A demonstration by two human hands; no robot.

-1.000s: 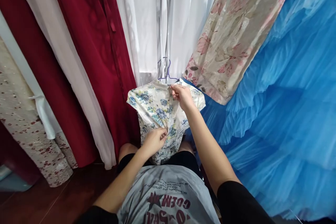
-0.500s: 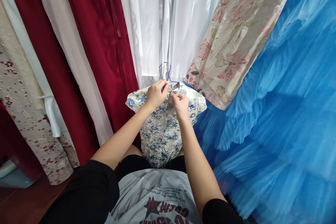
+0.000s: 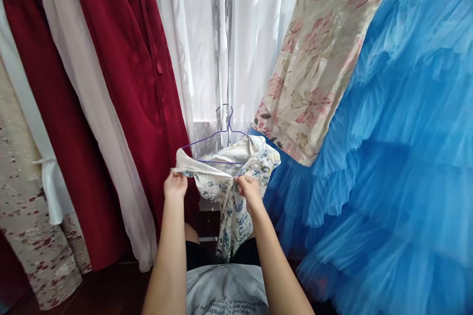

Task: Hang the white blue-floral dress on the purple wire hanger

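Just below centre, flowered blouse [image 3: 232,206]: white with blue blooms, taken as the clock's hub; it is only partly on its hanger, and its lower part trails toward six o'clock.
Left hand [image 3: 175,186]: at nine o'clock, fingers drawn together, pinching the blouse's outer edge by the sleeve.
Right hand [image 3: 249,189]: on the blouse front near the hub, thumb and fingers closed in a pinch on the neckline edge; the cloth runs nearly straight between both hands.
Purple hanger [image 3: 229,129]: hook at twelve; the arm toward eleven is bare, the one toward one goes under cloth, and the lower bar shows inside the gaping neckline. What the hook hangs from, I cannot tell.
White curtain [image 3: 203,59]: twelve o'clock, behind the hook.
Crimson gown [image 3: 148,108]: ten o'clock, its edge slanting down behind the left hand; whether they touch is unclear.
Pink-flowered gown [image 3: 314,74]: one o'clock, its hem ending near the blouse's shoulder.
Blue tulle skirt [image 3: 399,167]: three o'clock, tiers spread wide, crowding the right forearm's outer side.
Free room: a dark gap at seven, between left forearm and hanging cloth.
Black shorts [image 3: 195,253]: six o'clock, beside the trailing cloth.
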